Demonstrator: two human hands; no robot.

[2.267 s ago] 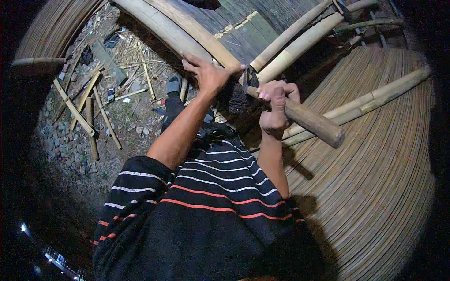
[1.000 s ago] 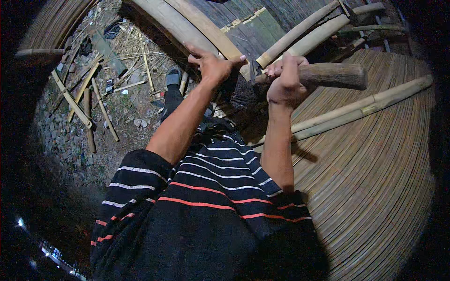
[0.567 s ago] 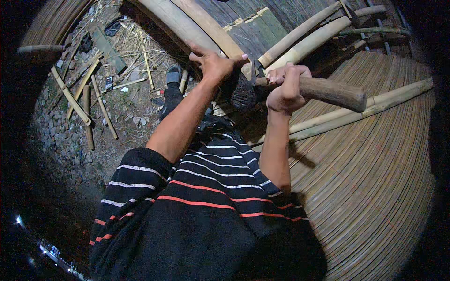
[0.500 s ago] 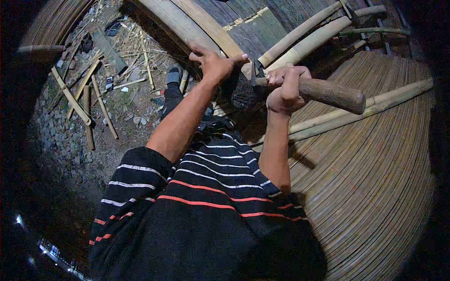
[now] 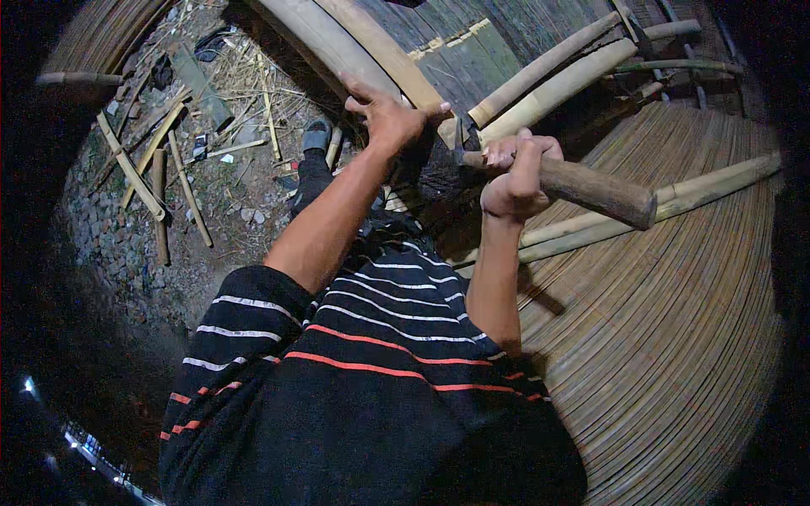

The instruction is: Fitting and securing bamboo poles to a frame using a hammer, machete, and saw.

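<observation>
My left hand (image 5: 390, 118) is braced across the end of a pale split bamboo pole (image 5: 325, 42), fingers curled over its far-left side. The thumb stretches right, onto a tan wooden strip (image 5: 384, 55) lying alongside. My right hand (image 5: 519, 173) is wrapped round the thick brown wooden handle of a bladed hand tool (image 5: 603, 192). Its dark narrow metal blade meets the near end of the tan strip, just right of my left thumb. The blade's full shape is partly hidden, and the bamboo pole's near end is behind my left hand.
Two bamboo lengths (image 5: 557, 88) lie at the upper right beside weathered boards (image 5: 472, 59). A slatted bamboo mat (image 5: 658, 337) spreads on the right, with long poles (image 5: 700, 190) across it. Offcuts (image 5: 131, 169) litter the stony ground at left, near my foot (image 5: 316, 135).
The tool's handle end has dipped lower while its blade stays at the end of the tan strip. My left hand keeps almost the same place, and the view has shifted slightly.
</observation>
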